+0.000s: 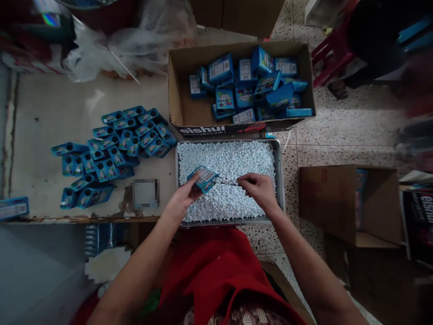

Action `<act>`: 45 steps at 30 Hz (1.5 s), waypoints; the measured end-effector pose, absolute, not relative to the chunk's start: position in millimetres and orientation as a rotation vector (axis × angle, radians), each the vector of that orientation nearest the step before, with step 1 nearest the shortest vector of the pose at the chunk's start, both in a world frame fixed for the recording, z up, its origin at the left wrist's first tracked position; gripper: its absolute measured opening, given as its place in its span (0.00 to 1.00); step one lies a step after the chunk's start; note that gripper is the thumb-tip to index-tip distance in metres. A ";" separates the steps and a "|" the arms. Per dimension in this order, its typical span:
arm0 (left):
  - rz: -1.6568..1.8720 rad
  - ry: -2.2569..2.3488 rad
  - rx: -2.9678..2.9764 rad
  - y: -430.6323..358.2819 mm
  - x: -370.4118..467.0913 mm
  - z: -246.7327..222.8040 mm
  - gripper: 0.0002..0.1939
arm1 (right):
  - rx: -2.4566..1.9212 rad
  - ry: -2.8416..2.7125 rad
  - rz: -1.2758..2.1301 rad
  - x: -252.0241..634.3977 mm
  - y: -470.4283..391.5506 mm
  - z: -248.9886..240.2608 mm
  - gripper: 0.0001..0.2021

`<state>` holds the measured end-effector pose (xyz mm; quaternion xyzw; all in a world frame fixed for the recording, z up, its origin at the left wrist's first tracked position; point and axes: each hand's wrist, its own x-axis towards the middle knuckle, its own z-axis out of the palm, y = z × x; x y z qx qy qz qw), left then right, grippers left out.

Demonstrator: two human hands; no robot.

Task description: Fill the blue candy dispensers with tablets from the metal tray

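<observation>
A metal tray (279, 180) full of small white pieces lies in front of me. Above its left half, my left hand (185, 194) holds a small blue box (204, 179), tilted, with its printed panel up. My right hand (259, 187) is over the right half of the tray, its thumb and fingers pinched together. A thin line with white pieces along it runs between the box and those fingertips; what exactly the fingers hold is too small to make out. On the table to the left stand several blue boxes (117, 155) in a cluster, many with round dark holes facing up.
Behind the tray, a cardboard box (189, 108) holds several blue boxes. An open carton (328, 203) is on the speckled floor at right. Clear plastic (149, 40) lies at the back left. One blue box (14, 208) sits at the far left edge. A person's foot (338, 89) shows near a pink stool (326, 58).
</observation>
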<state>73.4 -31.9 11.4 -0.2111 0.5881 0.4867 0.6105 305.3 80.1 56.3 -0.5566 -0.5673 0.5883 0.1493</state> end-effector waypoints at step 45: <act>0.675 2.174 1.320 -61.6 73.6 49.9 0.26 | -1.435 -1.249 2.048 340.0 102.8 19.4 0.12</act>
